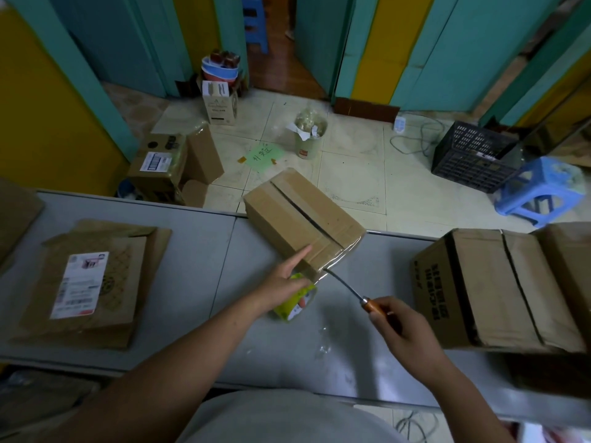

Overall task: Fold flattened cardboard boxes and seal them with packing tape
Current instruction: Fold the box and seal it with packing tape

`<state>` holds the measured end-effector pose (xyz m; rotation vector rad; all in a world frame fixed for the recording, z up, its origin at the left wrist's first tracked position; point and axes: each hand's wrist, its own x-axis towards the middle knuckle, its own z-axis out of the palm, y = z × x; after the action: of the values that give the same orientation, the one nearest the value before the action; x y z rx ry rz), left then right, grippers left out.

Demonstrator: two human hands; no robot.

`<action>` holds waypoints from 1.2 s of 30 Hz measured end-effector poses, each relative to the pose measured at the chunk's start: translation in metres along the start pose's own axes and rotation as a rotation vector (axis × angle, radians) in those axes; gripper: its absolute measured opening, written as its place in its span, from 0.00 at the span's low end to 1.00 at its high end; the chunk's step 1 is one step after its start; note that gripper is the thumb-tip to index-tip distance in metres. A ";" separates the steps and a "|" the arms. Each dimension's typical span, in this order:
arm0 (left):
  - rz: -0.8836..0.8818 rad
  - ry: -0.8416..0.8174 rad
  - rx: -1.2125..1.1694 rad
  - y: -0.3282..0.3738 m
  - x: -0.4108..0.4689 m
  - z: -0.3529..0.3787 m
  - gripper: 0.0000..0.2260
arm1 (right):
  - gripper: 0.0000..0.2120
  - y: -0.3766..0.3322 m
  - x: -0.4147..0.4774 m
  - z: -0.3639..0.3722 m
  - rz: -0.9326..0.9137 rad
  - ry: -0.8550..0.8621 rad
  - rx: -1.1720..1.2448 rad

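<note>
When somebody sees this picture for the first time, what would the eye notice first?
First comes the cardboard box in the middle, at the far edge of the grey table, with clear tape stretched off its near corner. The left hand holds a yellow tape roll beside it, and the right hand holds a wooden-handled tool against the tape. Flattened cardboard with a label lies at the left.

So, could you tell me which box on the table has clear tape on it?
The small middle box: clear tape runs from its near corner to the roll in the left hand. The big box on the right has black bands.
</note>
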<state>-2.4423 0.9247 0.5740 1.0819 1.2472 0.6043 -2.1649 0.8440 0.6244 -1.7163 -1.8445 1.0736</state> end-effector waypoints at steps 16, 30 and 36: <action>-0.013 -0.045 -0.011 0.000 0.002 -0.002 0.35 | 0.22 -0.046 0.075 0.036 0.012 -0.139 -0.338; 0.035 -0.086 -0.012 -0.006 0.010 -0.007 0.34 | 0.21 -0.061 0.080 0.029 0.039 -0.187 -0.378; 0.041 -0.108 -0.006 -0.002 0.010 -0.010 0.36 | 0.16 -0.035 0.029 0.013 0.009 -0.111 -0.270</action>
<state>-2.4497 0.9358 0.5677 1.1227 1.1308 0.5730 -2.2023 0.8706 0.6367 -1.8453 -2.1357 0.9778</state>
